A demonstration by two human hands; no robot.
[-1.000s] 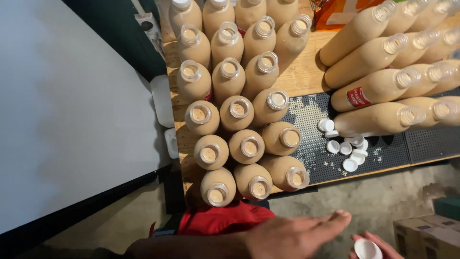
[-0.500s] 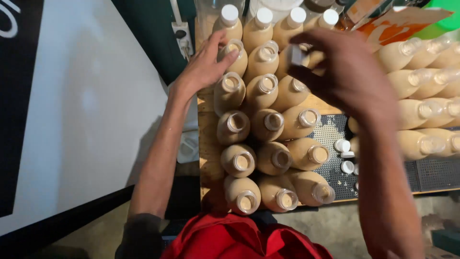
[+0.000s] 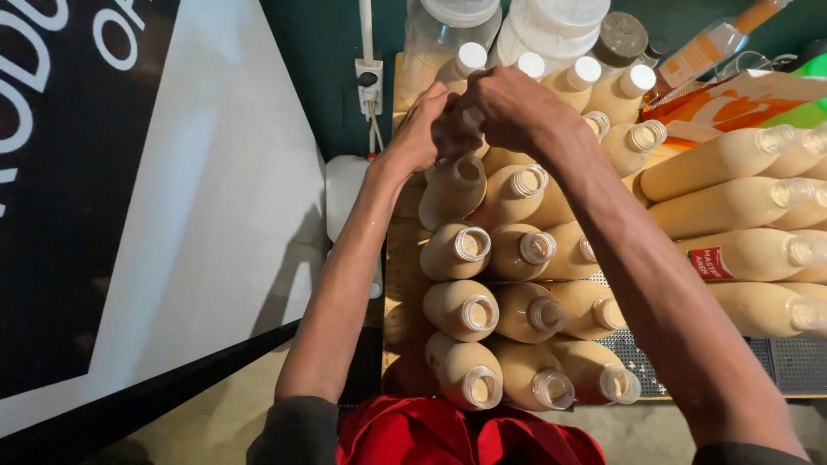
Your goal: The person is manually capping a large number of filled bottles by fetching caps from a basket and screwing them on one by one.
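Both hands meeting over one bottle (image 3: 463, 129) in the far left part of the block: left hand (image 3: 419, 133) curling its fingers around the bottle's shoulder from the left, right hand (image 3: 508, 108) arching over the neck from above, fingertips pinched down on the top. Cap itself hidden under the fingers, so whether one is on cannot be told. Both forearms stretching forward and converging, the left one running along the left edge of the table (image 3: 398, 258), the right one crossing diagonally above the open bottles (image 3: 517, 301) standing nearest the body.

Hardly any room around the gripped bottle: neighbours touching it on every visible side, capped bottles (image 3: 586, 73) just behind with white lids, open necks just in front. Block packed shoulder to shoulder, rows touching. To the right, more cream-filled bottles lying on their sides (image 3: 741, 207), necks pointing right, stacked on a dark perforated mat (image 3: 792, 366). Behind, large clear jars (image 3: 551, 26) against the dark green wall, a wall socket (image 3: 369, 82) to their left. Free space lying only left of the table, beside the slanting white and black panel (image 3: 172, 215), and below its near edge, over red cloth (image 3: 448, 435).
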